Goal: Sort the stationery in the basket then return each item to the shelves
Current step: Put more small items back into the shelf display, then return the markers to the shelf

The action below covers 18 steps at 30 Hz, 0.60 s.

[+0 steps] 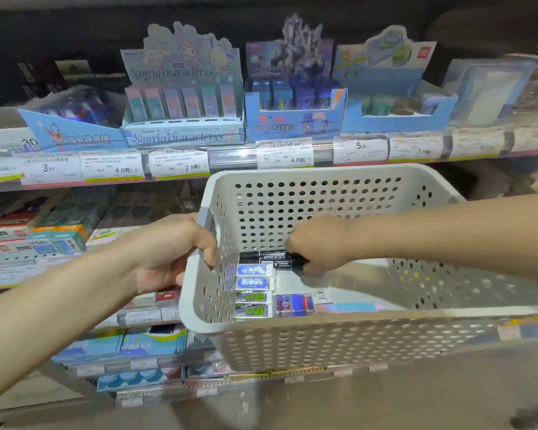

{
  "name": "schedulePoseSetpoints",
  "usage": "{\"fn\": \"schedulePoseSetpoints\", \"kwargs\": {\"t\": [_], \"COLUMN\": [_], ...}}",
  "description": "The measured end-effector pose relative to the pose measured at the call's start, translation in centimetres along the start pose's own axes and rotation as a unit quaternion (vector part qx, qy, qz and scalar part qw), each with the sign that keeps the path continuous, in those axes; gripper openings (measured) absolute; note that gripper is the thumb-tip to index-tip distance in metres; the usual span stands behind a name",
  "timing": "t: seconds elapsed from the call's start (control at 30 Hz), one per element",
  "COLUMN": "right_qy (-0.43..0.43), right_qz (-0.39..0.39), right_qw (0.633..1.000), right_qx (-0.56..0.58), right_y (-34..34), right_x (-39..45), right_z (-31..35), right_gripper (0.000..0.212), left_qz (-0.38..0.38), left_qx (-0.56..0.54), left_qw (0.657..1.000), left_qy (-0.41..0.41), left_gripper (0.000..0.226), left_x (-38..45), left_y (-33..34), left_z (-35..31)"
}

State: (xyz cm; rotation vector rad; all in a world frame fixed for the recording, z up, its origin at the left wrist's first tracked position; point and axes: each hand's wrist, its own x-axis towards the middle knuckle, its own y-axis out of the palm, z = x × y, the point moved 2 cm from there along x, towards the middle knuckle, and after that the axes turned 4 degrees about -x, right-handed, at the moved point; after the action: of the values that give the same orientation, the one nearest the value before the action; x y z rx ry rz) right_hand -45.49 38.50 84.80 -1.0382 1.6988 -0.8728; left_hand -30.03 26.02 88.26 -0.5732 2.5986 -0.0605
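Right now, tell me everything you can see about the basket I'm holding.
The basket is pale grey, looks like plastic, rectangular with rounded corners and rows of round holes through its walls. It sits tilted toward the camera, in front of the shelves. The left hand grips its left rim, fingers curled over the edge. The right hand reaches inside, closed on black packs at the back. Blue erasers and green-labelled erasers line the left side of its floor, with a purple card beside them.

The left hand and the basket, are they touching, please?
Touching: the head view shows the left hand gripping the basket by its side rim, fingers curled over the edge.
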Motion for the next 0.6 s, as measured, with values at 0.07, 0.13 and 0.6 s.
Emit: {"fn": "schedulePoseSetpoints", "kwargs": {"t": [0.07,0.13,0.6], "right_qy": [0.028,0.053,0.119], "right_qz": [0.025,0.036,0.124], "right_qw": [0.999,0.998,0.978], "right_qx": [-0.017,-0.027,-0.122], "right_y": [2.3,3.5,7.2], "right_x": [0.9,1.3,-1.3], "right_z": [0.0,0.2,-2.2], "right_gripper": [0.015,0.016,0.021], "left_qz": [0.014,0.021,0.054], "left_qx": [0.002,0.002,0.008], "left_qw": [1.0,1.0,0.998], "left_qy": [0.001,0.0,0.01], "left_gripper": [0.081,0.071,0.059], "left_x": [0.3,0.6,2.1], "left_y": [0.5,1.1,6.1], "left_z": [0.5,0.9,-1.2]}}
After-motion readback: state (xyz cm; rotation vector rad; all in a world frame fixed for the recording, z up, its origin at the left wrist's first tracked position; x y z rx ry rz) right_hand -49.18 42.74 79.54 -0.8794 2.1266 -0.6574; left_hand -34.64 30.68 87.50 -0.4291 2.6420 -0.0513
